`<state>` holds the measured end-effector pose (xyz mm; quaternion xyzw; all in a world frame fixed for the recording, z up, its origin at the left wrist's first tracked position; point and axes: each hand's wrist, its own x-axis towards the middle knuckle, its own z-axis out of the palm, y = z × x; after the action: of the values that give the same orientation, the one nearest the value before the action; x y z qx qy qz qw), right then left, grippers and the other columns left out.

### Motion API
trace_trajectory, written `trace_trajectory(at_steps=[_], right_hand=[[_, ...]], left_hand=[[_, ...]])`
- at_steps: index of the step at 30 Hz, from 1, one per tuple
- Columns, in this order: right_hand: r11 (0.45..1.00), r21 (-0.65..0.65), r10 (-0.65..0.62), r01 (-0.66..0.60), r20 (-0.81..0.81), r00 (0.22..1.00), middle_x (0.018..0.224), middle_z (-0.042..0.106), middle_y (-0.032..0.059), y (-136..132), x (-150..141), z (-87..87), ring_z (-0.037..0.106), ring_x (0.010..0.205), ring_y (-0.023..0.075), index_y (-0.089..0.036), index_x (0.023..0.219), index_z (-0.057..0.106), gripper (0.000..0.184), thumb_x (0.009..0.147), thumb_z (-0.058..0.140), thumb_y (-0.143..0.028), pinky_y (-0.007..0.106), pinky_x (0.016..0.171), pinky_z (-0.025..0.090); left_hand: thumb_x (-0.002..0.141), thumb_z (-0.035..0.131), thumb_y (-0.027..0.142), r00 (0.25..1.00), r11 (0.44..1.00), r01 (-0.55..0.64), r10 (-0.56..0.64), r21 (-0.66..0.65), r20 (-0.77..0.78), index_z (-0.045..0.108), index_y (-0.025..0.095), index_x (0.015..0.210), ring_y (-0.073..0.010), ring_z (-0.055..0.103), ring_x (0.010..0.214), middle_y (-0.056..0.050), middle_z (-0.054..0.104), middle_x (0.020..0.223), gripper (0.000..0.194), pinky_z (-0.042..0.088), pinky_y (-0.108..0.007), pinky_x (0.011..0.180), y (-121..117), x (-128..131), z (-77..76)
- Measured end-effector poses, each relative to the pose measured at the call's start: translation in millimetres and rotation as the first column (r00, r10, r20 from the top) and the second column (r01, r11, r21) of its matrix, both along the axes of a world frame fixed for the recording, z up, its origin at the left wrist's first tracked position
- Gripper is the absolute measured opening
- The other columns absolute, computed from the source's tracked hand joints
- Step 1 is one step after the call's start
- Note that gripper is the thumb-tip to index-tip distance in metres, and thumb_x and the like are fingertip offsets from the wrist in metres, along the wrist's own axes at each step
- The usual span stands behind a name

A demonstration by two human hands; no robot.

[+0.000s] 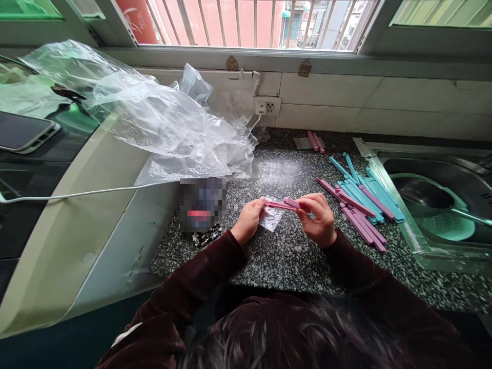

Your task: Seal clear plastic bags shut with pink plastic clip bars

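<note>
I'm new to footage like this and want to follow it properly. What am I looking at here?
There is no machine: these are a person's two bare hands, seen by a camera worn on the head, looking forward and down. The left hand and right hand hold slim pink pieces between them, above a small clear packet. On the speckled counter, turquoise strips and loose pink strips lie near the sink; crumpled clear plastic is at upper left.

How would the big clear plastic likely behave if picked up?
The plastic is probably floppy, given its many loose creases. It looks light for its size, being thin and see-through. Lifting it might tug the white cable at its edge.
</note>
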<state>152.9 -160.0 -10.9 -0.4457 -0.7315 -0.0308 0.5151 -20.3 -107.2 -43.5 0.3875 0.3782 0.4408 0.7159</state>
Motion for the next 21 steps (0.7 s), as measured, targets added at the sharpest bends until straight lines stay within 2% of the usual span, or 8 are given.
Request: trace_trajectory(at_steps=[5,9,21], right_hand=[[0.999,0.038,-0.012,0.012,0.000,1.000,0.082,0.061,0.0048,-0.1,0.5,4.1,0.053,0.078,0.0178,-0.020,0.092,0.060,0.015,0.079,0.057,-0.013,0.035,0.068,0.047],[0.999,0.021,-0.042,0.042,-0.004,0.999,0.081,0.061,0.0047,-0.2,2.0,4.1,0.054,0.076,0.0179,-0.020,0.091,0.060,0.012,0.080,0.056,-0.016,0.036,0.067,0.047],[0.996,0.040,-0.073,0.075,-0.057,0.996,0.080,0.062,0.0047,1.5,5.2,4.0,0.057,0.076,0.0188,-0.020,0.090,0.060,0.012,0.079,0.057,-0.016,0.038,0.068,0.049]], left_hand=[[0.071,0.066,0.044,1.000,1.000,-0.013,0.013,-0.008,0.023,0.062,0.010,0.066,-0.0057,0.041,0.049,0.002,0.050,0.053,0.035,0.032,-0.019,0.049,1.0,-0.5,0.1],[0.071,0.066,0.044,0.999,1.000,-0.019,0.019,-0.019,0.042,0.063,0.010,0.067,-0.0064,0.043,0.050,0.002,0.051,0.053,0.034,0.034,-0.019,0.050,1.5,-0.7,1.5],[0.062,0.071,0.048,0.996,0.997,-0.077,0.078,-0.029,0.035,0.061,0.011,0.063,-0.0052,0.038,0.047,0.004,0.048,0.052,0.039,0.027,-0.019,0.045,2.6,-2.2,5.8]])
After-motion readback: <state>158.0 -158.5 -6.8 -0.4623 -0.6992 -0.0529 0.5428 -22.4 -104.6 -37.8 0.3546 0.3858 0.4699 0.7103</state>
